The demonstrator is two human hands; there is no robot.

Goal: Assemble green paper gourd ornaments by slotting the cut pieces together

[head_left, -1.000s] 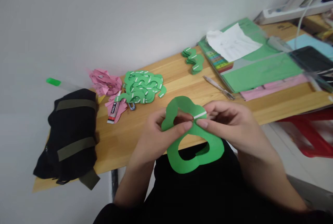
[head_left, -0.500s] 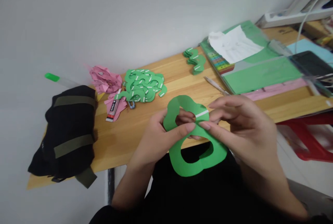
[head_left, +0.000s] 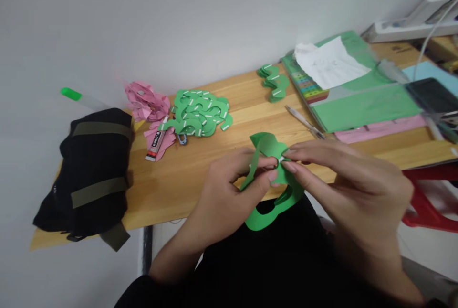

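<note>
A curled green paper cutout [head_left: 263,219] with rounded lobes and holes hangs between my hands at the table's front edge. My left hand [head_left: 229,191] is closed on its left side, thumb in front and fingers behind. With thumb and index finger, my right hand [head_left: 343,186] pinches the paper at a small white strip [head_left: 281,159]. The lower loop dangles over my dark clothing. Behind my hands lies a pile of similar green cutouts [head_left: 205,112] with white strips, and a smaller stack [head_left: 275,81] sits farther right.
Pink paper scraps [head_left: 146,100] and a glue tube [head_left: 156,142] lie beside the pile. A black bag [head_left: 95,169] fills the table's left end. To the right are a pen-like tool [head_left: 304,122], green sheets [head_left: 368,107], crumpled white paper [head_left: 332,64] and a phone [head_left: 432,94]. A red stool [head_left: 429,203] stands below.
The green cutout has turned and curled, so its upper loop now shows edge-on. My right fingers have moved from beside the white strip to pinching there. The view has shifted slightly.
</note>
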